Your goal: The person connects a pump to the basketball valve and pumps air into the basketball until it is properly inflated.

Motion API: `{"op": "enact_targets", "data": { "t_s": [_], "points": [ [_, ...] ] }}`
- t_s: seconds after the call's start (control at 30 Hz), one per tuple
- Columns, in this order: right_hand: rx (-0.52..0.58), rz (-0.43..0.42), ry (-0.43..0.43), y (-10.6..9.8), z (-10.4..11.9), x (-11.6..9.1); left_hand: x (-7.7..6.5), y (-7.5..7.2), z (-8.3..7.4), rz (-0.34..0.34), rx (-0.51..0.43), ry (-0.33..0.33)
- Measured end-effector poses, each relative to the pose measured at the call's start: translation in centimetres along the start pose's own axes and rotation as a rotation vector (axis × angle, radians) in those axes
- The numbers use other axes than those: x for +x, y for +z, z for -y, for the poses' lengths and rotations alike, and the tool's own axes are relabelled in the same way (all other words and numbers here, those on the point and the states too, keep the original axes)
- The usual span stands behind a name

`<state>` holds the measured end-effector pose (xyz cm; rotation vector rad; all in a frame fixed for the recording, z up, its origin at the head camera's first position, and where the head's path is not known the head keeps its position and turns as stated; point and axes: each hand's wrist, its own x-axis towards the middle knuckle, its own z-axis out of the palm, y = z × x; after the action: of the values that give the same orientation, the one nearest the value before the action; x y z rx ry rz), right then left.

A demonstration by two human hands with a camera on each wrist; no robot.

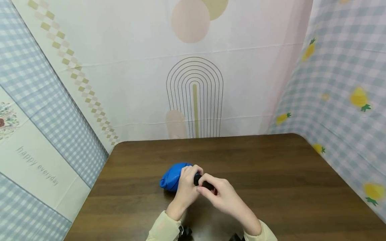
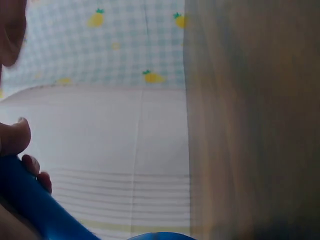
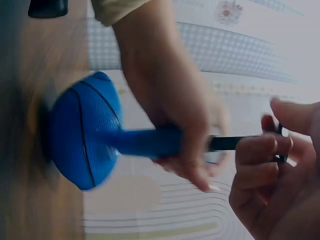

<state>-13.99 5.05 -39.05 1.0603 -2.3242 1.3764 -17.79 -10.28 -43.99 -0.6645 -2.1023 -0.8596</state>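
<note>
A blue ball with black seam lines [image 1: 173, 179], caved in and only partly round, rests on the table. From its side runs the blue barrel of a hand pump [image 3: 147, 142], and a black rod [image 3: 223, 143] comes out of the far end. My left hand [image 1: 187, 187] grips the barrel, its fingers wrapped round it. On the other side, my right hand [image 1: 222, 195] holds the pump's black handle end with curled fingers. That handle is partly hidden by the right fingers. In the left wrist view only the blue barrel [image 2: 37, 205] and some fingertips show.
The brown wooden table [image 1: 286, 177] extends around the hands on all sides. A pale printed cloth [image 1: 129, 83] hangs behind its back edge. Checked cloths [image 1: 331, 110] with yellow fruit prints hang at the right. A black object [image 3: 47, 7] lies near the left sleeve.
</note>
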Motion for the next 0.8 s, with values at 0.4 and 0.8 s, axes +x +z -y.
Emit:
{"op": "enact_targets", "data": {
  "t_s": [0.4, 0.8],
  "points": [
    [-0.135, -0.067, 0.029, -0.7, 1.7, -1.3, -0.4, 0.4, -0.1, 0.005, 0.062, 0.023],
    [0.013, 0.032, -0.040, -0.7, 0.9, -0.6, -0.5, 0.1, -0.8, -0.057, 0.003, -0.032]
  ]
}}
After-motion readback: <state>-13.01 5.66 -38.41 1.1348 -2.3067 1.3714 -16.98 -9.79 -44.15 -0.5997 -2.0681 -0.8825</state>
